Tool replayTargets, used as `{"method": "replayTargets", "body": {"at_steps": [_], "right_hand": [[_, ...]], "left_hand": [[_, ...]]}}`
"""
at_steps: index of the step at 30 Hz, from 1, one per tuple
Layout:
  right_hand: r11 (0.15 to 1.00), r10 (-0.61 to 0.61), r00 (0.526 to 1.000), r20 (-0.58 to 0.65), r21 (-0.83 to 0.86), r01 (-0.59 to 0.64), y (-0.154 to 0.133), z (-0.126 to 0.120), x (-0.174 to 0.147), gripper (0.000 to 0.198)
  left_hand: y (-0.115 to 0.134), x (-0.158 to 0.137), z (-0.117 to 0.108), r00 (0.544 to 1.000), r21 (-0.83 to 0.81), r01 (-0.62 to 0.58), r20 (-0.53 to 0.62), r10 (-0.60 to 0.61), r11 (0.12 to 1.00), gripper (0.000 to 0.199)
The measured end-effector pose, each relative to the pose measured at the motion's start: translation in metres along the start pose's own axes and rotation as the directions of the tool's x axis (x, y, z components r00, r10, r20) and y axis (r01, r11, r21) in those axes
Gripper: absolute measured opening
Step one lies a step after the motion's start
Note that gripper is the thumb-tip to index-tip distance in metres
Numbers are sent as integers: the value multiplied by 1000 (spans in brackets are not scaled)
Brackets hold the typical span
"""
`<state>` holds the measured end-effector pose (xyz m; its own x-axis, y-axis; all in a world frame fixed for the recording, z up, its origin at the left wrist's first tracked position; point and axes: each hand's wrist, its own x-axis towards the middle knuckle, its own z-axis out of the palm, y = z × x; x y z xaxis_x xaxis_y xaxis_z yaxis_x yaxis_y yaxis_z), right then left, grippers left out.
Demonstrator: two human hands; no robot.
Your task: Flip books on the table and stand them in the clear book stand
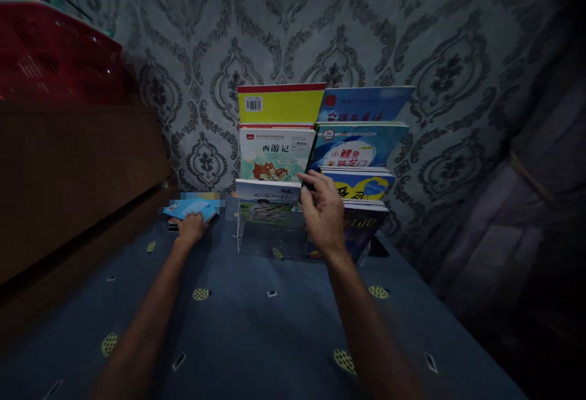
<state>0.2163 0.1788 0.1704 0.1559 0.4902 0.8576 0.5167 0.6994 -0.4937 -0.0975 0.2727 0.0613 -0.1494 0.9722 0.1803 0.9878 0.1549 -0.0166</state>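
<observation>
A clear display rack (273, 247) holds children's books in two tiered columns. At the bottom left of it stands a thin book (268, 201) with a figure on its cover. Beside that book's upper right corner is my right hand (324, 207), thumb and index finger apart, fingertips at the corner. Behind it a white-and-green book (274, 152) shows a cartoon character. Off to the left, my left hand (191, 227) grips the near edge of a light-blue book (190, 207) on top of a small stack. Its fingertips are partly hidden.
In the right column stand a dark book (361, 223), a blue-and-yellow book (373, 186) and a teal book (357, 143). A brown wooden cabinet (77, 174) bounds the left, with a red basket (59, 52) on it. Patterned wallpaper (201, 82) rises behind the blue cloth (238, 339).
</observation>
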Motion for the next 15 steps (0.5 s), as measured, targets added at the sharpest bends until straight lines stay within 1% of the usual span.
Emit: {"method": "replayTargets", "body": {"at_steps": [3,6,10,15], "right_hand": [[1000,-6,1000,-15,-4,6,-4,-3,1,30],[1000,-15,1000,-24,-1,15,-9,-7,2,30],[999,-41,999,-31,5,41,-15,-12,4,28],[998,-66,997,-37,11,66,-23,-16,5,27]], "left_hand": [[-5,-8,-4,999,25,-32,20,32,999,40],[-9,-21,-7,996,50,-78,43,76,996,42],[-12,-45,-9,990,86,-124,78,118,989,49],[-16,-78,-13,977,120,-183,128,168,976,49]]}}
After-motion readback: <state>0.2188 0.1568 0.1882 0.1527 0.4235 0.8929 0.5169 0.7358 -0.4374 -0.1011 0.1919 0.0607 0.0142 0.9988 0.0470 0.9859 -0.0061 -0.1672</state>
